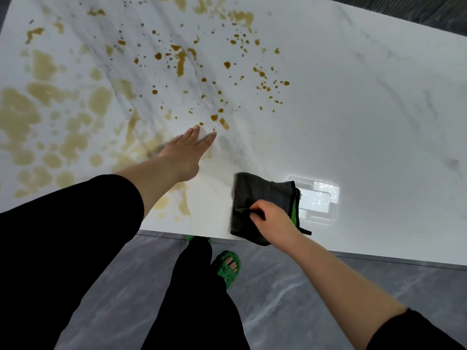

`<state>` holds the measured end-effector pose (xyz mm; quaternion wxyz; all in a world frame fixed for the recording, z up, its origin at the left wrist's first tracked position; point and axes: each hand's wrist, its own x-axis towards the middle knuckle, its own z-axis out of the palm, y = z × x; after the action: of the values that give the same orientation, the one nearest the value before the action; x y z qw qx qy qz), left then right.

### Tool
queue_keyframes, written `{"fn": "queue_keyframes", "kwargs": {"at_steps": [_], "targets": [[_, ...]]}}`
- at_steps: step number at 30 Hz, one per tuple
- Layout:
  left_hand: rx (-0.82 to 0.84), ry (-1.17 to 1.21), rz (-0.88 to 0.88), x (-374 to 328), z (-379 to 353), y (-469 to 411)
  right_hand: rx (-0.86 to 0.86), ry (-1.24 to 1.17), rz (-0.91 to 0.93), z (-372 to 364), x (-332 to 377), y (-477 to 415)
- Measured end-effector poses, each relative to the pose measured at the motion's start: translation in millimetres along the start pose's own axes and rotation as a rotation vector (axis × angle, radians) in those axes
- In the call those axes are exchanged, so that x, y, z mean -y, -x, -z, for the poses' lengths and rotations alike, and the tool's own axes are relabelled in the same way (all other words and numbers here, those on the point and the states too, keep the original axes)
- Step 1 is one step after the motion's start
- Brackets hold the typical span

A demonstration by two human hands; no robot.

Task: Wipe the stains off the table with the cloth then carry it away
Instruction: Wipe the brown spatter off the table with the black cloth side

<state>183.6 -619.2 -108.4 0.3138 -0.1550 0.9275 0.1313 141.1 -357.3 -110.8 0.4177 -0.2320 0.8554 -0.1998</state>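
A white marble table (353, 109) fills the upper view. Brown stains (180, 60) are splashed over its middle, and paler smeared patches (17, 114) spread over its left part. A folded dark grey cloth (262, 195) with a green edge lies at the near table edge, partly overhanging it. My right hand (274, 219) pinches a fold of this cloth between thumb and fingers. My left hand (188, 152) stretches out with straight fingers, flat over the table near the stains, holding nothing.
A bright reflection of a light (319, 198) shines on the table just right of the cloth. Below the table edge is grey tiled floor (278, 306), with my black trousers and a green sandal (227, 267).
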Motion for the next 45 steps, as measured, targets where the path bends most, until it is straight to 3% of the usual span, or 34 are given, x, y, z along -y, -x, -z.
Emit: {"fn": "queue_keyframes", "kwargs": {"at_steps": [5,13,16,20,23,28,38,45], "targets": [[0.007,-0.005,0.003,-3,0,0,0.044,-0.002,-0.011,49,4,-21],[-0.027,0.032,0.016,-6,-7,-4,-0.175,0.660,0.297,121,47,-120],[-0.050,0.038,0.038,-11,-15,-8,-0.259,0.825,0.273,128,48,-146],[-0.032,-0.022,0.043,-13,-20,-9,-0.387,0.531,0.292,109,41,-122],[-0.024,-0.095,0.042,-13,-20,-8,-0.279,0.416,0.344,84,27,-78],[-0.023,-0.135,0.060,-17,-21,-9,-0.113,0.441,0.220,57,3,-55],[-0.012,-0.156,0.067,-18,-22,-9,-0.194,0.695,0.195,37,8,-57],[-0.011,-0.168,0.065,-16,-22,-9,0.070,0.152,0.117,95,15,-60]]}}
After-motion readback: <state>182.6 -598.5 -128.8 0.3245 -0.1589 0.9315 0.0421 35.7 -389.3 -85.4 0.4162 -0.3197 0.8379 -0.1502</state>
